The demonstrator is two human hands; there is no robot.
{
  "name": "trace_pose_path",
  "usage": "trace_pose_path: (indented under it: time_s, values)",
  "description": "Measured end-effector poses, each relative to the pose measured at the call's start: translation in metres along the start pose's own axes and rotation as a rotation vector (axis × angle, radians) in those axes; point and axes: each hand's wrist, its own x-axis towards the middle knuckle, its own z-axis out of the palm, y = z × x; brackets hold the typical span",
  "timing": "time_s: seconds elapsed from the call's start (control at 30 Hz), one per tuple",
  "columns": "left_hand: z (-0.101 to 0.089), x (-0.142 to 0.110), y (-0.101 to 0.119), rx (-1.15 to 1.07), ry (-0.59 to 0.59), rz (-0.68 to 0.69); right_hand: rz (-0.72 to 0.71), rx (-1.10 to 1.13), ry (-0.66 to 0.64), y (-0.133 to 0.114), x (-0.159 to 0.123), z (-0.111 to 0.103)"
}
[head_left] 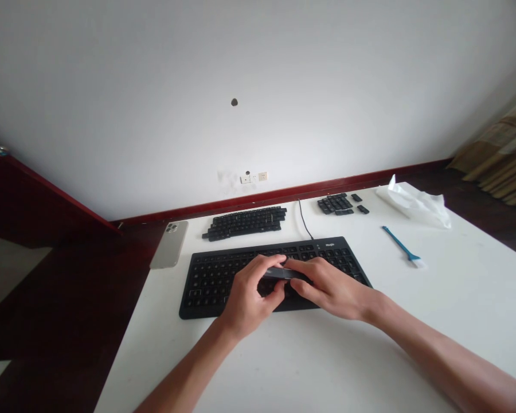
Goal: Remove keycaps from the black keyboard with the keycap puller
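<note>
Over the middle of a black keyboard (215, 281) whose keycaps are off, my two hands meet around a slim, dark, elongated piece (279, 273). Its exact kind is hard to make out because fingers cover its ends. My left hand (253, 292) is closed on the left part, thumb below and fingers above. From the right, my right hand (327, 287) pinches the other end between thumb and forefinger. Rows of bare key sockets show on both sides of the hands, while those beneath them are hidden.
Behind the keyboard lie a large group of loose black keycaps (249, 222) and a smaller group (336, 203). A phone (169, 245) rests at the white table's (258, 367) left edge. A blue brush (402, 245) and a crumpled white plastic bag (417, 203) are on the right. A cable (304, 221) runs backward.
</note>
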Motion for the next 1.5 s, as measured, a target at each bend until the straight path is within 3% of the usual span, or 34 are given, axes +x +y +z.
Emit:
trace_pose_path:
  time_s: [0.3, 0.53, 0.7, 0.9, 1.07, 1.5]
  values:
    - [-0.007, 0.003, 0.005, -0.051, -0.052, -0.030, 0.068, 0.088, -0.049, 0.003, -0.001, -0.003]
    - [-0.013, 0.004, 0.001, -0.213, -0.140, -0.012, 0.206, 0.717, -0.192, 0.007, 0.000, 0.008]
    - [-0.021, 0.007, 0.002, -0.259, -0.153, -0.079, 0.288, 0.929, -0.256, 0.004, 0.001, 0.013]
    - [-0.024, 0.012, -0.001, -0.242, -0.195, -0.107, 0.298, 0.776, -0.186, 0.000, 0.001, 0.015]
    - [-0.023, 0.011, -0.002, -0.212, -0.256, -0.145, 0.208, 0.531, -0.116, -0.002, 0.003, 0.013]
    - [-0.017, 0.004, -0.013, -0.114, -0.300, 0.012, 0.255, 0.431, -0.100, -0.004, 0.001, 0.028]
